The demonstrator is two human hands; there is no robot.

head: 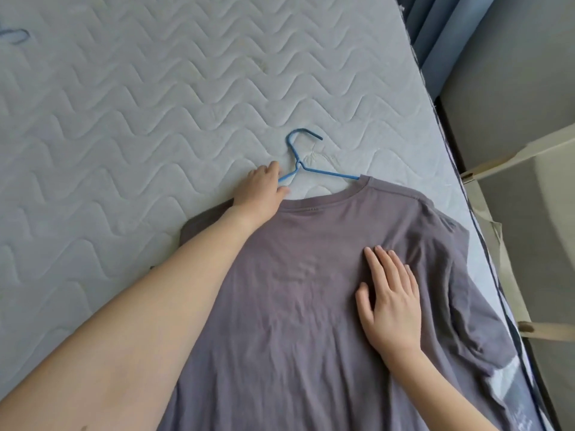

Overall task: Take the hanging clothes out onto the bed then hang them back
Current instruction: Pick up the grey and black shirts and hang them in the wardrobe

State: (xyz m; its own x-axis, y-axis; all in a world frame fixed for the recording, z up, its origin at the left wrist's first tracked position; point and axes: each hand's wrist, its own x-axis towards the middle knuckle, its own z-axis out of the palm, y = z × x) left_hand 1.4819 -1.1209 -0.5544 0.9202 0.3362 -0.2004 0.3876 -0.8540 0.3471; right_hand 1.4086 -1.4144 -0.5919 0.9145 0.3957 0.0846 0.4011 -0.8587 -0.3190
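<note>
A grey-purple T-shirt [298, 290] lies spread flat on the quilted mattress [140, 104], neck pointing away from me. A blue wire hanger [303, 163] rests at the collar, its right arm tucked into the neck opening and its hook out on the mattress. My left hand [263, 189] reaches across the shirt's left shoulder and pinches the hanger's left arm. Flat on the shirt's chest, right of centre, lies my right hand [390, 301], fingers spread and pressing the cloth.
The mattress edge runs down the right side, with a dark piping line [485, 259]. Beyond it hang blue curtains [441, 26] and a beige fabric frame with straps [529, 157]. Another blue hanger part [15, 35] shows at the far left.
</note>
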